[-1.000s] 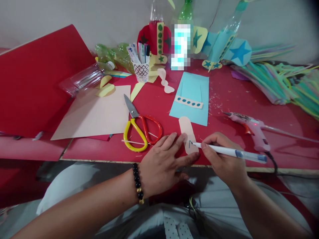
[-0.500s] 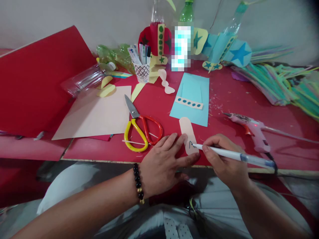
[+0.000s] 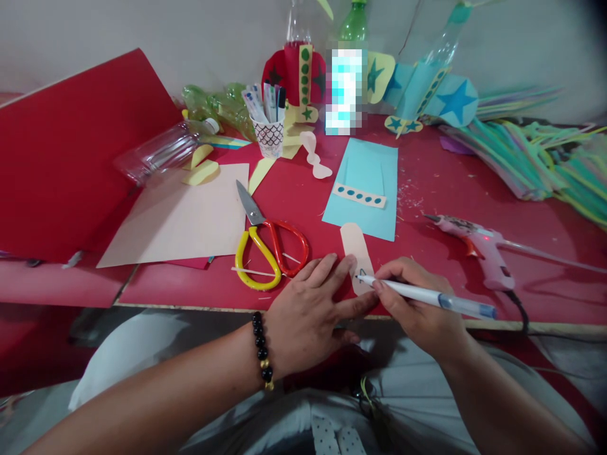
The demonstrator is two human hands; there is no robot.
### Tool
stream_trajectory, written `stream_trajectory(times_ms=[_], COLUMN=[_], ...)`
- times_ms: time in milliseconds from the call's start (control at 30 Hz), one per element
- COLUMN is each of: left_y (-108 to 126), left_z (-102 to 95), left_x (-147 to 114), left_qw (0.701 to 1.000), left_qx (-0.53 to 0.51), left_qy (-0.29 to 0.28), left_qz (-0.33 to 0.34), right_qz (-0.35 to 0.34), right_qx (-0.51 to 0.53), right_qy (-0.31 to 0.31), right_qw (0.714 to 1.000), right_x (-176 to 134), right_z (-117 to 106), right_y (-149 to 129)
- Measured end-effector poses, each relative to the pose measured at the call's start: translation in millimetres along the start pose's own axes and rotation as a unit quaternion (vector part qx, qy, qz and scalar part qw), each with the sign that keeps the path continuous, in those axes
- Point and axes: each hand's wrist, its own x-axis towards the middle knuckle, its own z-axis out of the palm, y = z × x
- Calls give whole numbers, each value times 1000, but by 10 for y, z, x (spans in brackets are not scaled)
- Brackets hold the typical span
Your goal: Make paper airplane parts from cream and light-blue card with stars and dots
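A rounded cream paper strip [image 3: 353,240] lies at the table's front edge, with a small dark outline drawn near its lower end. My left hand [image 3: 317,303] is spread out, its fingertips pressing the strip's left side and lower end. Between the fingers of my right hand [image 3: 422,309] is a white marker [image 3: 412,292], its tip touching the strip at the drawn lines. Scissors [image 3: 265,243] with one yellow and one red handle rest just beyond my left hand. Past the strip lies a light blue sheet [image 3: 360,221] bearing a dotted band [image 3: 359,195].
A pink glue gun [image 3: 488,253] with a lit red light lies at the right. Behind stand a cup of pens [image 3: 270,138] and decorated bottles [image 3: 298,76]. Cream paper [image 3: 190,221], a red board [image 3: 85,158] and a clear bottle [image 3: 161,151] occupy the left; coloured strips [image 3: 521,158] the right.
My right hand and the marker have shifted slightly left, and the outline on the strip has gained a line. My left hand stays in place.
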Motion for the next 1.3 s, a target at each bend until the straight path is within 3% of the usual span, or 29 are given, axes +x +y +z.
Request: stream_trajectory(times_ms=[433, 900, 1300], left_y=[0, 12, 17], left_z=[-11, -14, -16], left_x=[4, 4, 3], left_qw=[1000, 1000, 1000], left_qx=[-2, -11, -6], left_qy=[-6, -1, -6], left_qz=[-3, -13, -15], right_qz=[4, 66, 67], right_qx=[-3, -36, -35], right_qy=[0, 108, 99], right_qw=[1000, 991, 992], right_x=[5, -13, -16], right_z=[6, 1, -11], right_y=[-4, 0, -9])
